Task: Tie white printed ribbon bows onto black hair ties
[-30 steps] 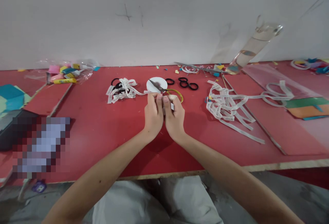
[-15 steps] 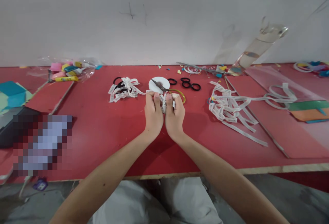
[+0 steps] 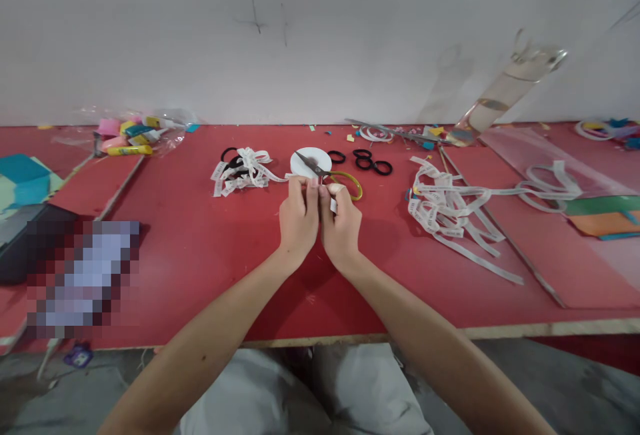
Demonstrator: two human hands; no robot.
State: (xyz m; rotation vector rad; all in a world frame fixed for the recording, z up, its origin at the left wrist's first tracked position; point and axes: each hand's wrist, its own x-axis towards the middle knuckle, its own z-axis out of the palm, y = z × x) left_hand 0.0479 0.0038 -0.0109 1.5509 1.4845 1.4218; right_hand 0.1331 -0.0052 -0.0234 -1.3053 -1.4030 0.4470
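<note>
Thumbs close together, the left hand (image 3: 299, 216) and right hand (image 3: 342, 220) pinch a ribbon (image 3: 333, 206) mostly hidden between them, its white end showing at the right fingers, as scissors (image 3: 321, 172) lie just beyond, blades angled away leftward, yellow handle nearer the right hand.

L hand (image 3: 299, 218) & R hand (image 3: 341, 225) side by side nr. mid-view, fingers curled in, thumbs on top pointing fwd, tips v. close. Wrists bent. L forearm (image 3: 220, 318) & R forearm (image 3: 417, 315) bare, slanting in.
</note>
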